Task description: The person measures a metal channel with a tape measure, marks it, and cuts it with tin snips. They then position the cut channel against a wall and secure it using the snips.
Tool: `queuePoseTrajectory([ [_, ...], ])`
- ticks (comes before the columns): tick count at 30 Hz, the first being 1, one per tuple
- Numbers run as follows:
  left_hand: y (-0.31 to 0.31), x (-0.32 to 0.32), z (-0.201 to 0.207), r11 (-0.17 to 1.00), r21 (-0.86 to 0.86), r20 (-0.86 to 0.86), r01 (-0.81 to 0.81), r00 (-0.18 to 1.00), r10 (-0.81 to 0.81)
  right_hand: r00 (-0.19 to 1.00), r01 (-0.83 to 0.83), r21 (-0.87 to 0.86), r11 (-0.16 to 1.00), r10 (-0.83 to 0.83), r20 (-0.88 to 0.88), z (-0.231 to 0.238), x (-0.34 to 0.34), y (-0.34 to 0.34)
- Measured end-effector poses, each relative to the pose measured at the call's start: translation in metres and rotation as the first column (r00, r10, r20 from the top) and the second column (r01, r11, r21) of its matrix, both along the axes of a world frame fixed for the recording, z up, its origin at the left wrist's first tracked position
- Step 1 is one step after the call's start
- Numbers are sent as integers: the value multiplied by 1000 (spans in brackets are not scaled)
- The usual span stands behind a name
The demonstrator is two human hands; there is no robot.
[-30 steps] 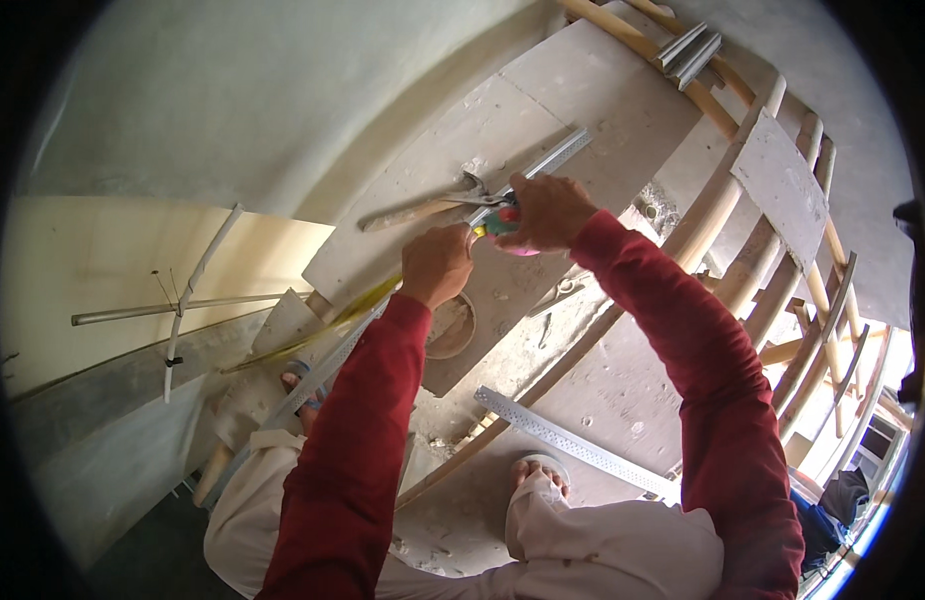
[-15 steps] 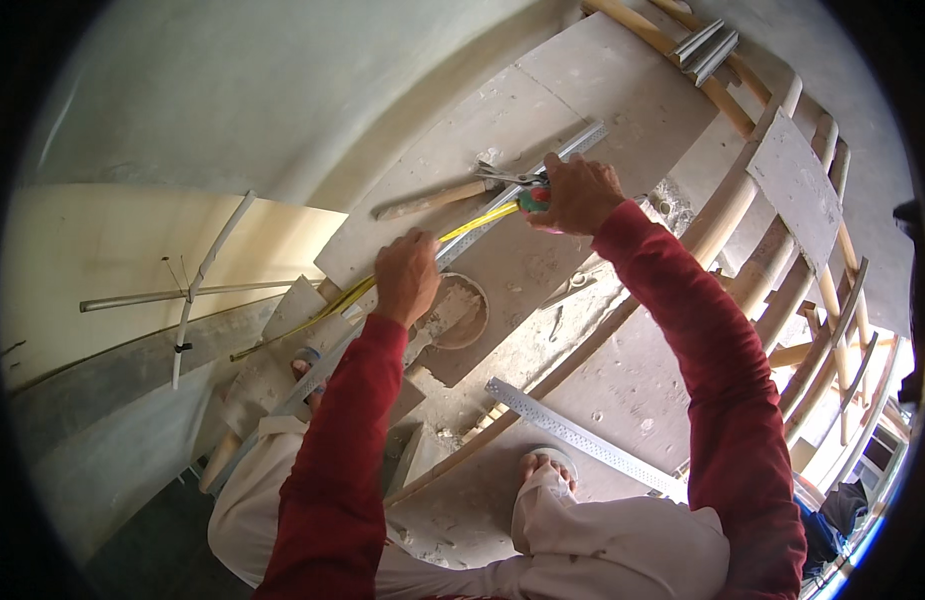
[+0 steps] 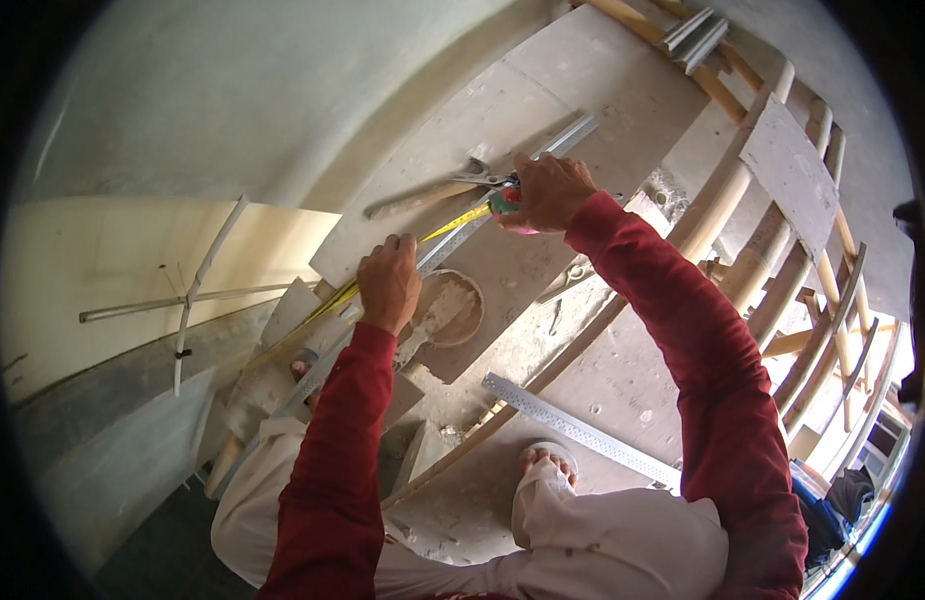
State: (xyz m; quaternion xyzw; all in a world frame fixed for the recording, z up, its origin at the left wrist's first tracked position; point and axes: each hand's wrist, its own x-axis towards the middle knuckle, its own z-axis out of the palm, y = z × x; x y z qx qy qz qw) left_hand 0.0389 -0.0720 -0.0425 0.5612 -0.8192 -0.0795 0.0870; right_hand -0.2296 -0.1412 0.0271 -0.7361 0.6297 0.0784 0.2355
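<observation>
My right hand (image 3: 554, 196) is closed around the green and red case of a tape measure (image 3: 503, 203). Its yellow blade runs down-left to my left hand (image 3: 389, 284), whose fingers pinch it, and goes on past the hand. Under and beside the blade lies a long perforated metal strip (image 3: 460, 236). Metal jaws like snips (image 3: 484, 176) show beside my right fingers; whether that hand also holds them, I cannot tell. A tool's wooden handle (image 3: 419, 199) lies just left of the blade. Below my left hand sits a round bowl of pale plaster (image 3: 460, 310).
Grey boards (image 3: 622, 70) form the standing surface, with gaps between them. Another perforated strip (image 3: 582, 430) lies by my right foot (image 3: 548, 462). Bamboo poles (image 3: 722, 215) and a loose board piece (image 3: 790, 180) line the right. A curved wall (image 3: 212, 110) rises at left.
My right hand has moved left with the tape case, closer to my left hand. The metal jaws shifted left too. My left hand has slid slightly down-left along the blade.
</observation>
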Motion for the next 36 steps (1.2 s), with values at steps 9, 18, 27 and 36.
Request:
queuePoseTrajectory([
  [9,25,34,-10,975,164,-25,-148,988,154,980,-149,-26,989,151,126,-44,84,21],
  [18,28,18,-15,980,97,-26,-175,984,178,970,-193,37,981,185,158,-52,114,29],
  [27,55,105,-20,968,-46,161,-246,955,250,983,-179,91,980,176,43,-51,131,27],
  [36,48,195,-7,949,70,293,-307,916,274,976,-215,226,950,202,79,-58,190,32],
])
